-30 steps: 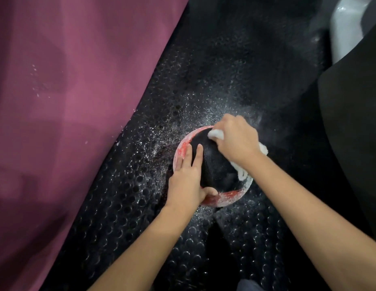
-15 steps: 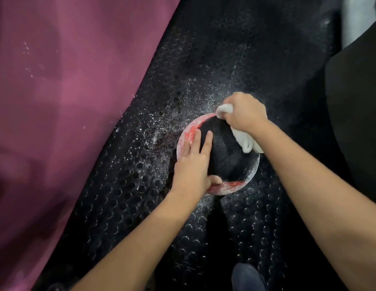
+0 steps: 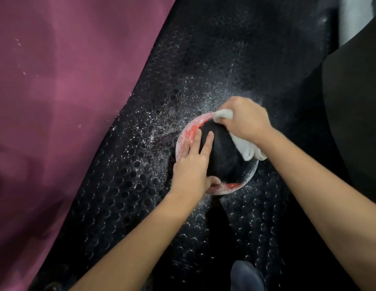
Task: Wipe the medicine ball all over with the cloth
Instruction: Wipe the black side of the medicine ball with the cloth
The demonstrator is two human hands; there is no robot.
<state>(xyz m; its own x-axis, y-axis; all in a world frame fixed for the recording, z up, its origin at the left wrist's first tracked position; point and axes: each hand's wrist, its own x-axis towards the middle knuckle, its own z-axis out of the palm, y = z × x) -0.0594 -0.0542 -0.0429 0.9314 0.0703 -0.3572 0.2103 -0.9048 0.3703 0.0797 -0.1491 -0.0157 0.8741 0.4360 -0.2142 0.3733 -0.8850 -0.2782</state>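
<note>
Ball (image 3: 221,158): my left hand (image 3: 191,166) flat, steadying. Cloth (image 3: 249,151): gripped by my right hand (image 3: 244,119), now shifted to far rim; near side unwiped.

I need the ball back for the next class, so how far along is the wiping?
Partly done. The black centre of the red-and-black medicine ball looks clean. In hand: the right hand grips the white cloth against the ball's far upper side, while the left hand steadies it with flat fingers. Left: the red rim is powdery white, and the underside on the black studded mat is hidden.
</note>
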